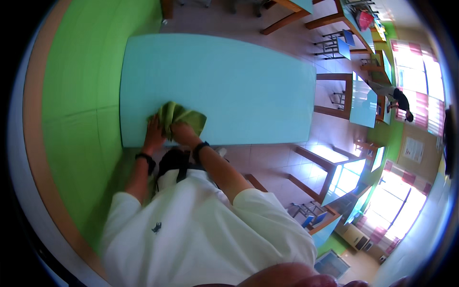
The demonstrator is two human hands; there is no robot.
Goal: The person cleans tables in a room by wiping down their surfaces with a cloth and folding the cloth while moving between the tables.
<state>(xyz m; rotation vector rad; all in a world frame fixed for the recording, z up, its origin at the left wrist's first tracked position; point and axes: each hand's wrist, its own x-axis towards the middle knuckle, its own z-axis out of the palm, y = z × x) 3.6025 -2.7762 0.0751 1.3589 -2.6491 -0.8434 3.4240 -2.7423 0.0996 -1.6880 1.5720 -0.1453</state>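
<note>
A crumpled green cloth [173,114] lies on the near left part of a light blue tabletop [229,86]. My right hand [184,133] has its fingers closed on the bunched middle of the cloth, and a loose corner spreads out to the right. At the cloth's left edge, my left hand [155,134] grips the fabric, its fingers pointing away from me. Both hands are close together near the table's front edge. Each wrist wears a dark band.
A green wall [82,107] borders the table's left end. To the right stand more wood-framed tables [363,104] and blue stools [339,48]. Another person [401,100] bends over a table by a curtained window [417,75]. A wooden table frame [326,175] stands at lower right.
</note>
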